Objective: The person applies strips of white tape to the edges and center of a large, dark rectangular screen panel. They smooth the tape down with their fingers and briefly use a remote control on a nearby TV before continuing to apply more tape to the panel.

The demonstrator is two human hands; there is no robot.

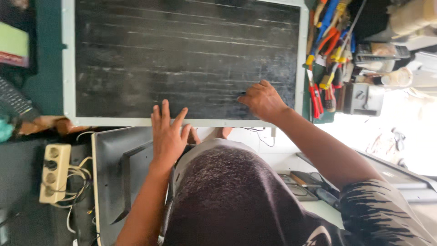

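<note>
Big flat screen panel [182, 59] fills the top centre: rect., dark grey face w/ pale streaks, light grey frame. 2nd screen [118, 182] lies below-left, back side up, dark grey. Remote-like gadget w/ small display [380, 51] top right.

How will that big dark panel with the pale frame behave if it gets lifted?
The panel looks flat and rigid, so probably stiff, not floppy. Its wide, thin shape suggests awkward handling, perhaps flexing. The dusty, streaked face could be slippery and fragile under the left hand.
</note>
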